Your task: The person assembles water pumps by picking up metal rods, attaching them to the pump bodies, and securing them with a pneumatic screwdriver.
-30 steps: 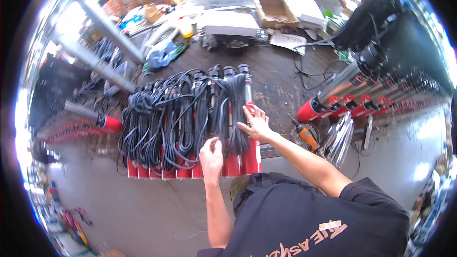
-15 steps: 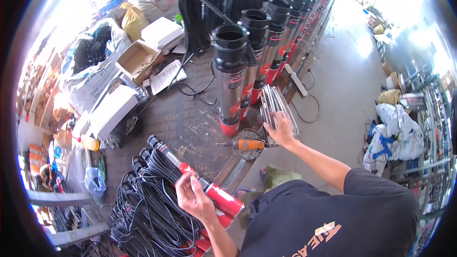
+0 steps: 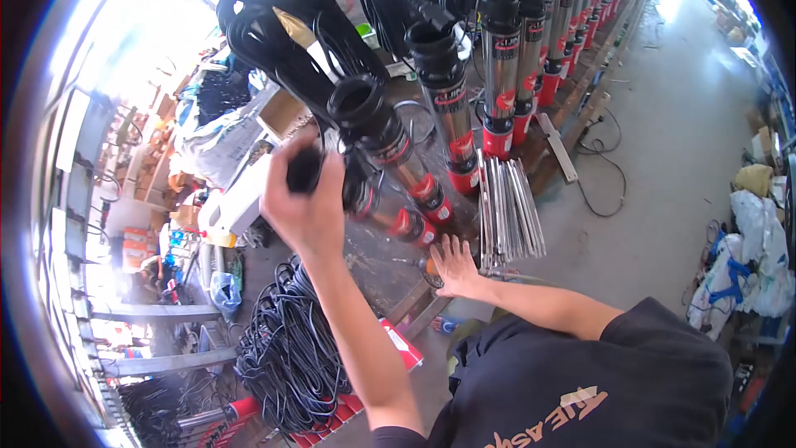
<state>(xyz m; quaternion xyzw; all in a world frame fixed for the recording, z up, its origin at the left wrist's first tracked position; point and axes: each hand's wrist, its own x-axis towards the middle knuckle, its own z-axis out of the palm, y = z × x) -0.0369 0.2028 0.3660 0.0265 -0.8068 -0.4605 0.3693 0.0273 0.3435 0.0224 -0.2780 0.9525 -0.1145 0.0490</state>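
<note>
Head view. Left hand [image 3: 303, 207]: fingers curled round the black top of a tube [image 3: 408, 222], grasping it; some blur there. Right hand [image 3: 454, 267]: fingers spread, gripping nothing, palm down over the orange tool [image 3: 429, 267]; contact can't be told.

Risks, as judged. The tube is held by its top only, one-handed; a sideways pull could swing or skid its base into the next tube [image 3: 406, 168]. Bodies tall, narrow, close-set, so one knock might tip several. Cables [image 3: 319, 12] hang in loops by the row; a loop could snag and drag a tube over. Tool lies near the worktop [image 3: 377, 253] edge; a careless push from the right hand might send it off. Rods [image 3: 510, 216] just beside look loose, could scatter if brushed.

Tube: slender, bright metal middle, black collar above, red base. Upper part half hidden behind the hand. Located at the row's near end, over the worktop, tilted, top toward the left; lens bend may add to the slant. Whether the base bears weight: unclear.
</note>
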